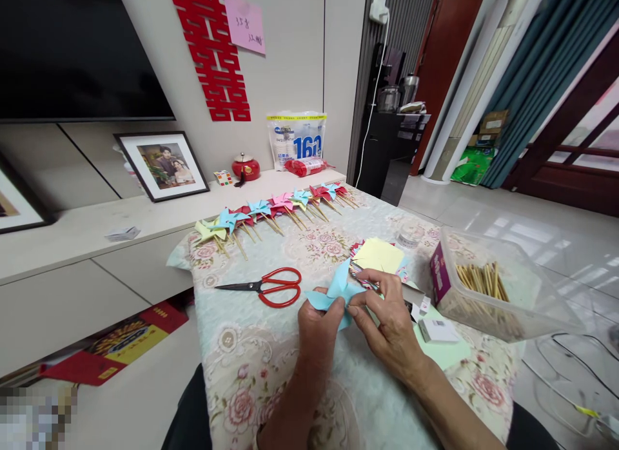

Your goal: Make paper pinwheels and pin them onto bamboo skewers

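A light blue paper pinwheel [339, 279] is held up over the table in front of me. My left hand [320, 318] grips it from the left, thumb pressed near its centre. Fingers of my right hand [384, 314] are pinched together at the pinwheel's right side; whether something small is between them I cannot make out. Left of my hands lie scissors [280, 287] with red handles, blades pointing left. Just beyond my right hand is a stack of square paper sheets [380, 255], yellow on top. A small white box [438, 331] rests on light green paper [447, 356].
A row of finished pinwheels on sticks [283, 204] lies along the table's far edge. At right stands a clear plastic bin [532, 308] with wooden sticks [483, 282]. Behind is a white cabinet [97, 237] with a framed photo [162, 166] and a red pot [246, 167].
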### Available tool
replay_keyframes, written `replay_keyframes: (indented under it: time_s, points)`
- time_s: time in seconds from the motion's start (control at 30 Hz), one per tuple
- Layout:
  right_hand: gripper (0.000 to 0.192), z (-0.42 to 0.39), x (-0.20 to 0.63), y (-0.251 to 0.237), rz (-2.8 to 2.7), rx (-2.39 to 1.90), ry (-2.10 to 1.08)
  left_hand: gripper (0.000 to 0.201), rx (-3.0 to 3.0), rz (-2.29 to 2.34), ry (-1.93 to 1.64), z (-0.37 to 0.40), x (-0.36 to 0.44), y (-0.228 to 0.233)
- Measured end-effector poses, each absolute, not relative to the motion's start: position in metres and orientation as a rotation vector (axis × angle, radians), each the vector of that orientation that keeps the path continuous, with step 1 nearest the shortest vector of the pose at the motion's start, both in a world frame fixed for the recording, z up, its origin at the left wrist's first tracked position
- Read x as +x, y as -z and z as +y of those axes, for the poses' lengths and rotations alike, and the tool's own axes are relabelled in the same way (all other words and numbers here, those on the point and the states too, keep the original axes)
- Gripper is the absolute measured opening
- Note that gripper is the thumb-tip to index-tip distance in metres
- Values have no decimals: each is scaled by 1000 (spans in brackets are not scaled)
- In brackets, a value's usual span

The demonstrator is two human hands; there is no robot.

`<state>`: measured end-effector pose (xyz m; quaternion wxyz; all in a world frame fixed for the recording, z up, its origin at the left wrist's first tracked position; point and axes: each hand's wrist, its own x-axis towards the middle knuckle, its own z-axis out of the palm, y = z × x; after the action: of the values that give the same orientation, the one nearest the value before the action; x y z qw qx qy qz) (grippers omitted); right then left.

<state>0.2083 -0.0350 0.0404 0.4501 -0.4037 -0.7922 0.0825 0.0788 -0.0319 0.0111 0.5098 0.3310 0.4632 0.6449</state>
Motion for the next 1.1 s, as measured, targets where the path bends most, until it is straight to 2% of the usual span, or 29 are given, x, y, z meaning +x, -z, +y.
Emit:
replay_keyframes:
  time_s: [0.1,0.47,1.1]
  points:
    - [16,-34,210,-41,-1989,-1008,-197,19,814,1122,-1537,-31,79,-12]
    - [21,-28,218,-38,-1931,-1011,-483,19,873,1135,-1561,-37,84,-19]
    - [20,-23,225,-39,-1943,-1030,-612,13,1069,1225,-1543,-37,82,-19]
